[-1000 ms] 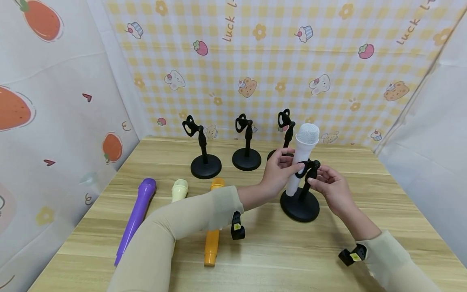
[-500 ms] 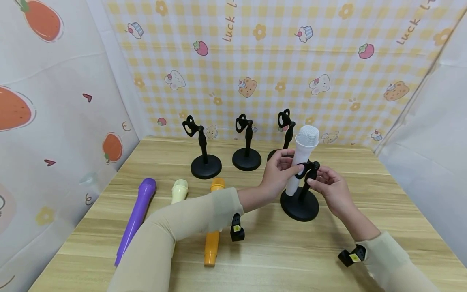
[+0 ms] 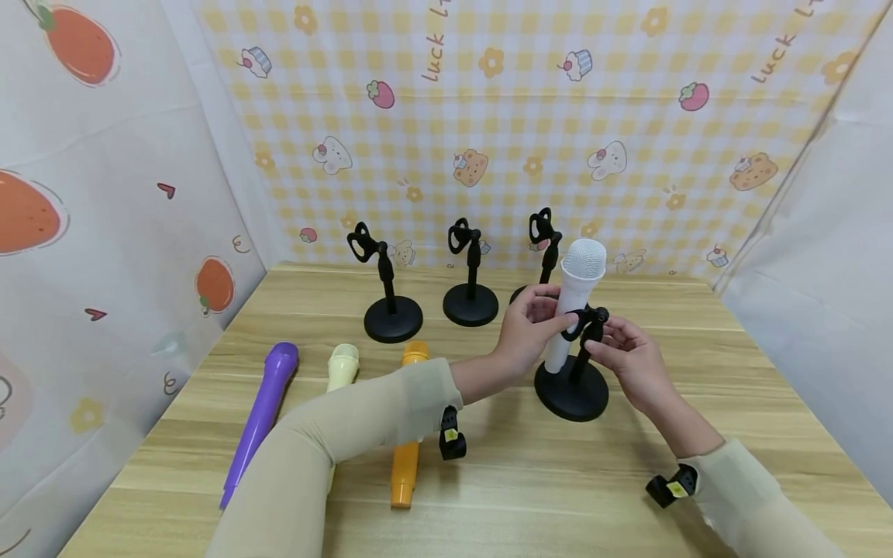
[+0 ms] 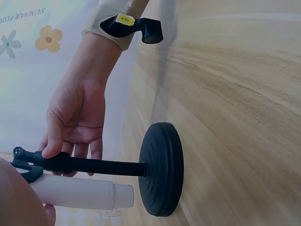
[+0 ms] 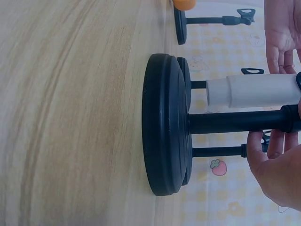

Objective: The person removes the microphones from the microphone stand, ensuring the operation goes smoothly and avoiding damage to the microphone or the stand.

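Observation:
A white microphone (image 3: 576,288) stands tilted in the clip of a black microphone stand (image 3: 572,391), its mesh head up and its lower end above the round base. My left hand (image 3: 526,333) holds the microphone's body, with the thumb by the clip. On the other side, my right hand (image 3: 631,360) grips the stand's upper pole between thumb and fingers. In the left wrist view the microphone's tail (image 4: 123,195) hangs apart from the base (image 4: 162,169). The right wrist view shows the fingers (image 5: 277,141) around the pole.
Three more black stands (image 3: 393,319) (image 3: 470,304) (image 3: 546,263) line the back of the wooden table. On the left lie a purple microphone (image 3: 261,418), a cream microphone (image 3: 342,368) and an orange microphone (image 3: 405,469), the latter two partly under my left sleeve.
The view shifts very slightly. Both hands keep their hold, and the white microphone's head sits a touch lower than a second ago.

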Demonstrator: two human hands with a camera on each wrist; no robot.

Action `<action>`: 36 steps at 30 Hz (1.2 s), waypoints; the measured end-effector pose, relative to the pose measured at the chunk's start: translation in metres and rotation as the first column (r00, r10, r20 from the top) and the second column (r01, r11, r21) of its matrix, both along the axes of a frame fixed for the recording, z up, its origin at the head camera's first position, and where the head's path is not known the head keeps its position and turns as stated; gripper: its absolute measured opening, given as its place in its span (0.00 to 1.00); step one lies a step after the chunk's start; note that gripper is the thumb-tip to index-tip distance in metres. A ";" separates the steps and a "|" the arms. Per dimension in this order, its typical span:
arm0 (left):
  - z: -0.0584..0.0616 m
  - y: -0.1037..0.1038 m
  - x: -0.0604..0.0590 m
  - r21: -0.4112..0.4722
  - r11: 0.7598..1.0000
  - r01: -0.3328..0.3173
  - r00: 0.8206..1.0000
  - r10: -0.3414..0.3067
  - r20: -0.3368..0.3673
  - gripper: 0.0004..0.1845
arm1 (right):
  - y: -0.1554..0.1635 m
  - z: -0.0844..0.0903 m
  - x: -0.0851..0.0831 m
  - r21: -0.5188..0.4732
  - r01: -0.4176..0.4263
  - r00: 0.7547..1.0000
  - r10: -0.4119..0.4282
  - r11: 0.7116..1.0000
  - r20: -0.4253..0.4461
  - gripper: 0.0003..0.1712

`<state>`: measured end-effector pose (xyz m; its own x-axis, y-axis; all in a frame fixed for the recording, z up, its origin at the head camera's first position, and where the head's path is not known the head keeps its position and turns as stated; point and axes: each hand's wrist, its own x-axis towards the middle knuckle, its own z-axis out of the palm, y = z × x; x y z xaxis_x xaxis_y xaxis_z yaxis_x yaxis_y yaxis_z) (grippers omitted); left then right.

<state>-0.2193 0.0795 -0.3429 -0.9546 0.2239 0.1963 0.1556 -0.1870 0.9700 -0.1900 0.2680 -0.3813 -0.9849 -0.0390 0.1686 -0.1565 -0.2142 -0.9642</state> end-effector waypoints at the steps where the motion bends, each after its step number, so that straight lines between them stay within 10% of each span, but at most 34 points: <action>1: 0.000 0.000 0.000 -0.007 1.000 0.001 1.000 -0.001 0.000 0.19 | 0.000 0.000 0.000 -0.002 -0.003 1.000 0.003 1.000 0.002 0.19; 36: 0.018 0.019 -0.003 -0.031 0.991 -0.132 0.986 0.128 -0.106 0.23 | 0.001 -0.002 0.000 -0.044 -0.019 1.000 0.019 0.999 -0.006 0.19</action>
